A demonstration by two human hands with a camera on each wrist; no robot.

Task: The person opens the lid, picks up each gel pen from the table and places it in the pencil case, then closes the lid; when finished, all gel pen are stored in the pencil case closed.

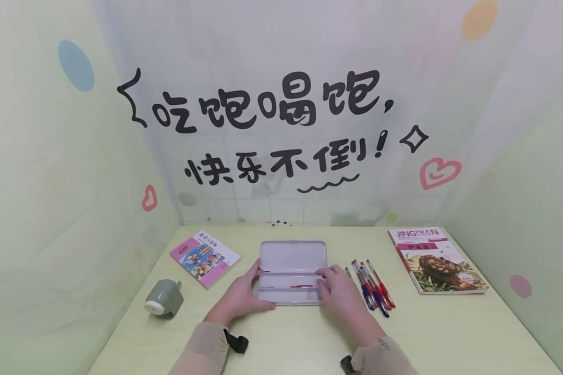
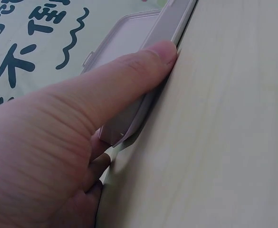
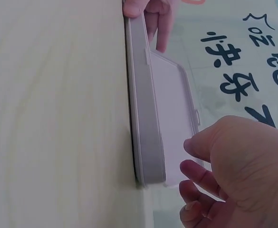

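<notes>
A pale lilac pencil case (image 1: 283,298) lies on the table with its lid (image 1: 293,256) raised at the back. Inside its tray is a slim red item, perhaps a pen (image 1: 303,286). My left hand (image 1: 238,297) holds the case's left end, the thumb (image 2: 153,59) along the front wall and the other fingers round the side. Over the right end is my right hand (image 1: 344,297), its fingers loosely bent. In the right wrist view those fingers (image 3: 196,142) appear beside the case with nothing pinched between them; whether they touch it I cannot tell.
Several pens (image 1: 372,289) with red and blue grips lie right of the case. A magazine (image 1: 438,260) with a lion cover is farther right. At the left are a pink booklet (image 1: 204,259) and a grey-green pencil sharpener (image 1: 165,298). Printed fabric walls (image 1: 281,208) border the table.
</notes>
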